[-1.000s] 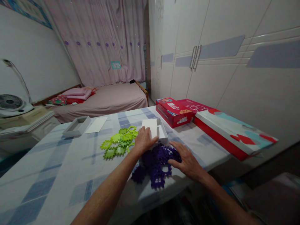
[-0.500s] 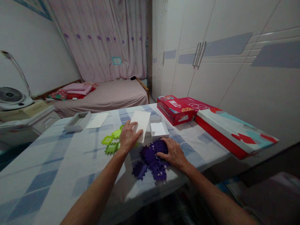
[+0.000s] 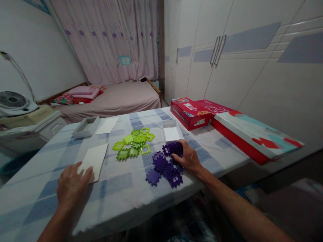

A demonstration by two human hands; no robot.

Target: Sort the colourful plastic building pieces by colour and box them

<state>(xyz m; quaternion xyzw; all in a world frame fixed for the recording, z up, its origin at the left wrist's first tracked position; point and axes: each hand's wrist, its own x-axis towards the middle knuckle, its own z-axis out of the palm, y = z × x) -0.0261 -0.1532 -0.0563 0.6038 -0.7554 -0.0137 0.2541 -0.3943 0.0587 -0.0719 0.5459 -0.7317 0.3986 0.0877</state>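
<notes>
At the left of the table, my left hand (image 3: 74, 183) has its thumb and fingers on the near end of a white card (image 3: 95, 160), which lies low over the cloth. My right hand (image 3: 188, 158) is closed round some dark purple interlocking tiles (image 3: 174, 149) at the right. More purple tiles (image 3: 160, 163) with toothed edges lie in a loose heap beside and below those fingers. Between my hands, farther back, several lime-green interlocking tiles (image 3: 131, 143) are spread out, some solid and some with cut-out middles. Just behind my right hand stands a shallow white box (image 3: 174, 135).
A grey-white tray (image 3: 86, 127) and another white card (image 3: 107, 125) lie at the back left of the table (image 3: 116, 198). Red boxes (image 3: 191, 114) and a long red and white box (image 3: 252, 137) line the right side. Beyond are a bed (image 3: 126, 97) and a fan (image 3: 15, 102).
My left hand has carried the white card from above the green tiles to the table's left side, uncovering the green tiles. My right hand stays at the purple tiles.
</notes>
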